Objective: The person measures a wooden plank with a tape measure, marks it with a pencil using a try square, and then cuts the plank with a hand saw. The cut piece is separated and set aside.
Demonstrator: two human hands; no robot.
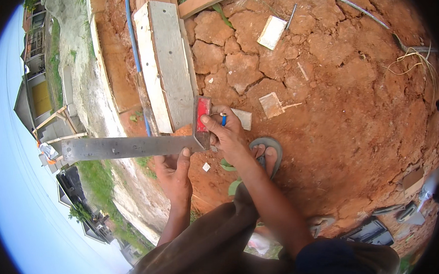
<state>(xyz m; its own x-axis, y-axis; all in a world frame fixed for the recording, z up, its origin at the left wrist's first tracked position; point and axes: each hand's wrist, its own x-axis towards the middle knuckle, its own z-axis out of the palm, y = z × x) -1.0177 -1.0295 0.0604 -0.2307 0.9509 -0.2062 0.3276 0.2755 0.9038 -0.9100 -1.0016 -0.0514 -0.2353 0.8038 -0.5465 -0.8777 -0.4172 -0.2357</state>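
A try square with a long steel blade [123, 148] and a red-faced stock [202, 115] is held up in front of me. My right hand [227, 130] is closed round the stock, thumb pressed on its red face. Under the blade near the corner, my left hand [175, 177] pinches it, with the thumb on the near face and fingers partly hidden behind. The blade points left. Just beyond the square lies a wooden beam or box form [171, 63] of pale boards, its near end close to the stock.
A blue pipe [131, 31] runs along the form's left side. Cracked red soil [331, 118] carries small board scraps [272, 32] and a metal rod [291, 17]. My sandalled foot [268, 155] stands near. Tools and a dark case [372, 232] lie at lower right; the ground falls away left.
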